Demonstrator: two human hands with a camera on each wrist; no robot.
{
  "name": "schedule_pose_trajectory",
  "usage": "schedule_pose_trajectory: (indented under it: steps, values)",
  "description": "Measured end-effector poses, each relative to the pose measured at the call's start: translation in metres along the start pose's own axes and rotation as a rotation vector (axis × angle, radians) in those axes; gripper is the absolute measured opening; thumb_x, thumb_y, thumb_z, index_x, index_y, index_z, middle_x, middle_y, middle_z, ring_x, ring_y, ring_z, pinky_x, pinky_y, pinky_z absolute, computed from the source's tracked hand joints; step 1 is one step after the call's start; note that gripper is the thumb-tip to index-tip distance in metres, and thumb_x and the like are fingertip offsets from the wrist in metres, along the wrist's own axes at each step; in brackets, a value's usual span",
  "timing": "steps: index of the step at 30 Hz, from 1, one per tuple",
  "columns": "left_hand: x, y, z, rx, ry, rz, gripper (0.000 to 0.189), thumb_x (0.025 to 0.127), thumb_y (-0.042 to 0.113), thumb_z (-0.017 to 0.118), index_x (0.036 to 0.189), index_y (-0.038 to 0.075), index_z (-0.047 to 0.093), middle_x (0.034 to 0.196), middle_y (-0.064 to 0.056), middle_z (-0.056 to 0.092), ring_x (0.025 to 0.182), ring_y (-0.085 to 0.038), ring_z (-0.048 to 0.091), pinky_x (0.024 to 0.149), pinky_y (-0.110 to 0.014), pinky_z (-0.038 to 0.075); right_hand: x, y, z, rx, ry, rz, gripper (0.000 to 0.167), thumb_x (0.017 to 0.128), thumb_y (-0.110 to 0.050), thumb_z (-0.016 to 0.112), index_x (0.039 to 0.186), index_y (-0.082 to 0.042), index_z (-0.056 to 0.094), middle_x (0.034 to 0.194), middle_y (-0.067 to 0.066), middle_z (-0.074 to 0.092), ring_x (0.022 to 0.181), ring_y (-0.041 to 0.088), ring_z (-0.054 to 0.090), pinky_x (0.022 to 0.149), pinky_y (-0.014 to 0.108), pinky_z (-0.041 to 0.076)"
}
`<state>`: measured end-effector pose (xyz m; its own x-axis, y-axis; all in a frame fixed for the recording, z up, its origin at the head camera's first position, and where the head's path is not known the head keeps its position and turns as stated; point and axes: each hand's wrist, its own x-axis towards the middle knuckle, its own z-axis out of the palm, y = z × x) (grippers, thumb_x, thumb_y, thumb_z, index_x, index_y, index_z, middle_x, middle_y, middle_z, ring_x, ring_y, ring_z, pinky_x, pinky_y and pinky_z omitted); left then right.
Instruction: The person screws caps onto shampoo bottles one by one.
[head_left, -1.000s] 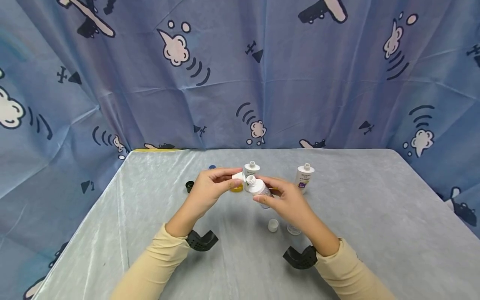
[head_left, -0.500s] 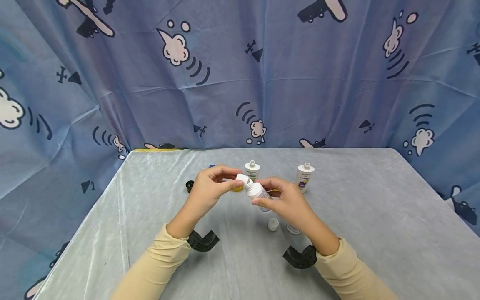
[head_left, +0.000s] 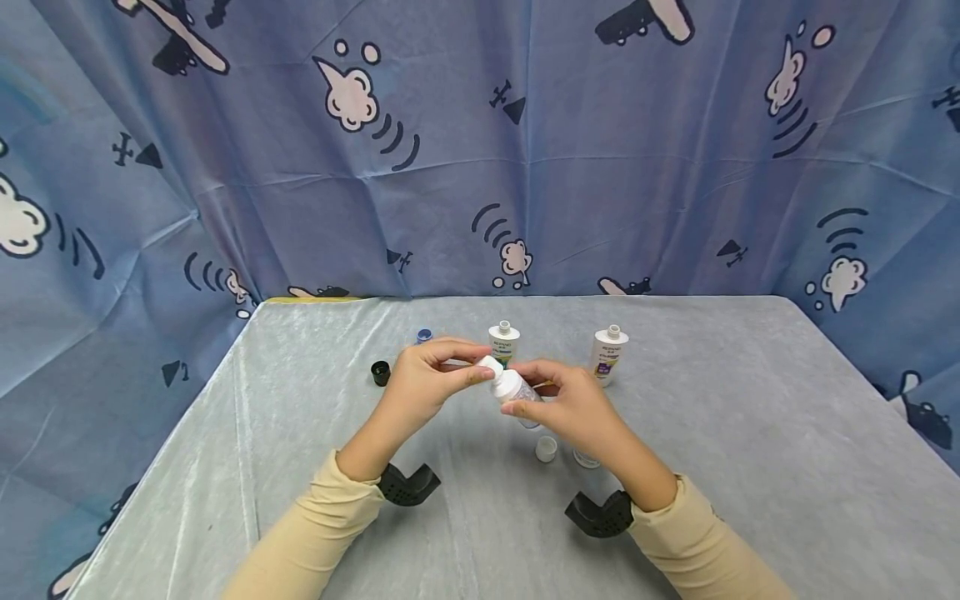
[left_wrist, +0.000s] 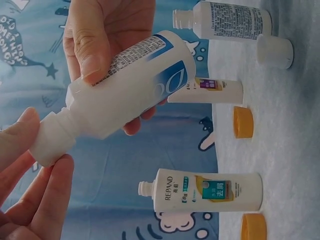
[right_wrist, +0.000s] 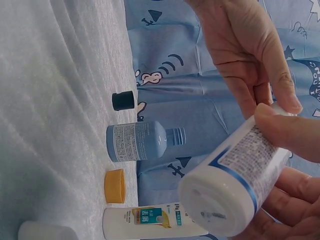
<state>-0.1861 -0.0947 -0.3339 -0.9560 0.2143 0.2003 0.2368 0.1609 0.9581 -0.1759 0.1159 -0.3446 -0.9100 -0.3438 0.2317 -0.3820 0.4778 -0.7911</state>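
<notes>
The white cap [left_wrist: 52,137] has moved onto the blue-labelled bottle [left_wrist: 130,95]! Left hand [head_left: 420,379] pinches cap, right hand [head_left: 573,404] grips bottle; open-necked REPAND bottle [left_wrist: 207,191] stands beyond.

A white bottle [left_wrist: 122,92] with a blue-and-white printed label [left_wrist: 172,80] is leaning neck-up above the worktop [head_left: 750,433], well apart from its far edge; a plain white cap [left_wrist: 52,140] is covering the bottle's mouth.

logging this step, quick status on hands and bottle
Right hand gripping tilted bottle. Left hand pinching white cap at its mouth. Nothing visibly in the way.
</notes>
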Motion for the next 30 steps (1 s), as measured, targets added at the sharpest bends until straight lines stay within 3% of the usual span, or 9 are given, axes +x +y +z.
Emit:
schedule_pose_trajectory:
  steps: [7, 18, 22, 30]
  values:
    - [-0.0005, -0.0001, 0.0008, -0.016, -0.027, 0.007, 0.026, 0.083, 0.012, 0.081, 0.108, 0.006, 0.077, 0.118, -0.019, 0.07, 0.096, -0.018, 0.074, 0.085, -0.029, 0.06, -0.0003, -0.0002, -0.0001, 0.001, -0.006, 0.011, 0.038, 0.08, -0.015, 0.083, 0.115, -0.003, 0.071, 0.111, 0.01, 0.075, 0.098, 0.022, 0.07, 0.085, 0.033, 0.059]
    - [-0.0014, -0.0016, 0.0001, 0.007, -0.062, 0.057, 0.028, 0.083, 0.008, 0.079, 0.11, 0.003, 0.076, 0.117, -0.012, 0.072, 0.108, -0.021, 0.07, 0.088, -0.027, 0.059, -0.0003, -0.0005, -0.0001, -0.006, -0.01, 0.013, 0.038, 0.08, -0.015, 0.083, 0.115, -0.004, 0.072, 0.11, 0.009, 0.075, 0.098, 0.021, 0.069, 0.086, 0.035, 0.058]
    - [-0.0016, -0.0021, -0.0011, -0.009, -0.096, 0.052, 0.029, 0.085, 0.006, 0.078, 0.113, 0.002, 0.074, 0.12, -0.013, 0.071, 0.109, -0.022, 0.07, 0.091, -0.027, 0.058, -0.0007, 0.0, -0.0005, -0.006, -0.014, 0.015, 0.037, 0.081, -0.015, 0.083, 0.114, -0.004, 0.072, 0.111, 0.009, 0.075, 0.098, 0.022, 0.069, 0.087, 0.038, 0.058]
    - [-0.0017, 0.0012, -0.0047, -0.074, -0.141, -0.028, 0.042, 0.086, 0.01, 0.078, 0.127, 0.007, 0.068, 0.132, -0.015, 0.066, 0.115, -0.022, 0.068, 0.093, -0.03, 0.058, -0.0001, 0.0009, -0.0008, 0.008, -0.015, 0.01, 0.036, 0.08, -0.014, 0.083, 0.113, -0.003, 0.072, 0.11, 0.01, 0.075, 0.1, 0.024, 0.069, 0.088, 0.039, 0.059]
